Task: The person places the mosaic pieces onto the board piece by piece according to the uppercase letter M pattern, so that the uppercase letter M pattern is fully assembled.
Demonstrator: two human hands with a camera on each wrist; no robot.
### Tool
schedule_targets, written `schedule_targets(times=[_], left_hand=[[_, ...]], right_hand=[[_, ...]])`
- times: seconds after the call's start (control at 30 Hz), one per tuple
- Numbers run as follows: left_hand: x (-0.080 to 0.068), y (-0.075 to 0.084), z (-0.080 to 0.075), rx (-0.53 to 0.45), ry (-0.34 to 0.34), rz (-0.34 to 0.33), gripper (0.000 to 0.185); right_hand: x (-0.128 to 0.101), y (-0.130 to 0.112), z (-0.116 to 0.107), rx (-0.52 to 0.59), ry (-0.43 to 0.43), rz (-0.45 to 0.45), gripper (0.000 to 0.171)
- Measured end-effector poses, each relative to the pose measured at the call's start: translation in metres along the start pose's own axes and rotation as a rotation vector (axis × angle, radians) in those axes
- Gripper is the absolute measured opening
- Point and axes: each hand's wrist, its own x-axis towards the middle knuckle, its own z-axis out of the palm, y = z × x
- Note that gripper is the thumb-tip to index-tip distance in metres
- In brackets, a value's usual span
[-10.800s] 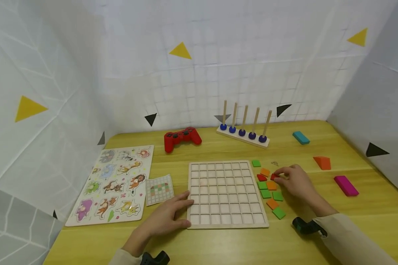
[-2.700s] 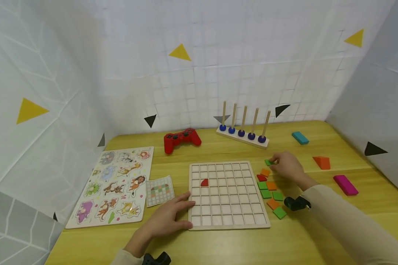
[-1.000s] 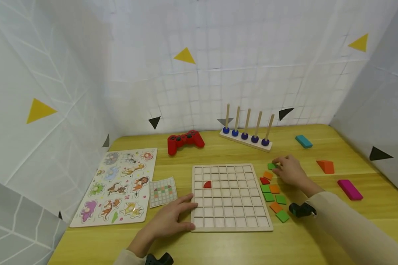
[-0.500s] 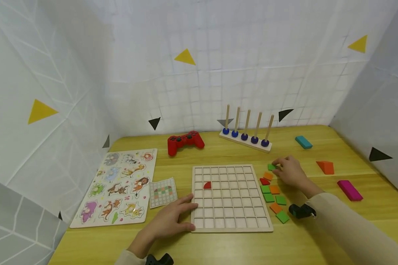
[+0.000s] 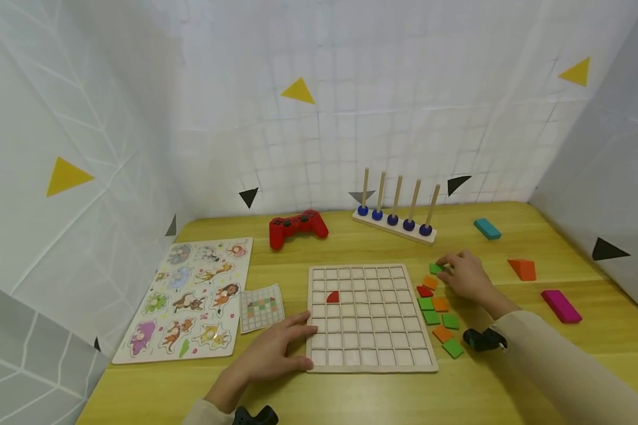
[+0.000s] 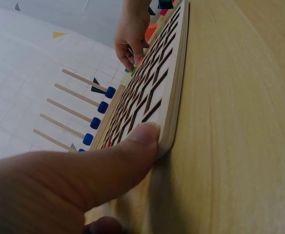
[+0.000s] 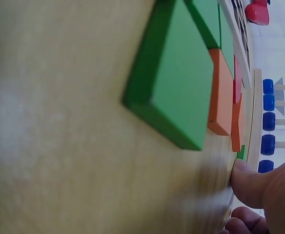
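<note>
A wooden grid board [image 5: 372,369] lies at the middle of the table, with one red quarter-round piece [image 5: 332,297] in a cell toward its upper left. My left hand [image 5: 273,348] rests along the board's left edge, fingers extended; its thumb [image 6: 142,134] touches the near corner in the left wrist view. Beyond the board's upper right corner, my right hand [image 5: 466,276] pinches a green square tile [image 5: 435,268] between thumb and fingers, low at the table. Below it are a red quarter-round piece [image 5: 424,291], orange tiles [image 5: 440,304] and green tiles [image 5: 449,321].
Left of the board are a printed pattern card [image 5: 262,308] and an animal puzzle [image 5: 191,301]. Behind stand a red game controller [image 5: 298,227] and a peg stand [image 5: 394,227] with blue beads. Blue [image 5: 487,228], orange [image 5: 523,269] and magenta blocks [image 5: 561,306] lie right.
Since the oldest frame, one red quarter-round piece has gone from the right pile into the board. The upper green tile has shifted right with my right hand. My left hand stays put.
</note>
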Motion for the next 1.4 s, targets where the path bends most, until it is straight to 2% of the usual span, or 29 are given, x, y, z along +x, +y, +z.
schedule_targets(times=[0.47,0.63,0.87,1.03,1.2,1.4], left_hand=[[0.000,-0.003,0.002,0.007,0.004,-0.001,0.064],[-0.001,-0.001,0.003,0.009,-0.002,-0.005,0.064],[0.000,0.001,0.000,0.009,0.002,-0.013,0.063],[0.001,0.000,-0.001,0.028,0.018,-0.002,0.061],[0.001,0.000,-0.001,0.012,0.010,-0.001,0.062],[0.000,0.002,-0.001,0.002,-0.002,-0.013,0.062]], right_hand=[[-0.002,0.001,0.003,0.005,0.014,-0.010,0.028],[-0.005,-0.004,0.004,0.045,0.018,-0.009,0.029],[-0.001,-0.034,0.005,0.096,0.055,-0.063,0.029],[-0.001,-0.058,0.005,0.126,0.071,-0.145,0.025],[-0.005,-0.076,0.016,0.128,0.049,-0.232,0.022],[-0.008,-0.095,0.026,0.143,0.014,-0.280,0.020]])
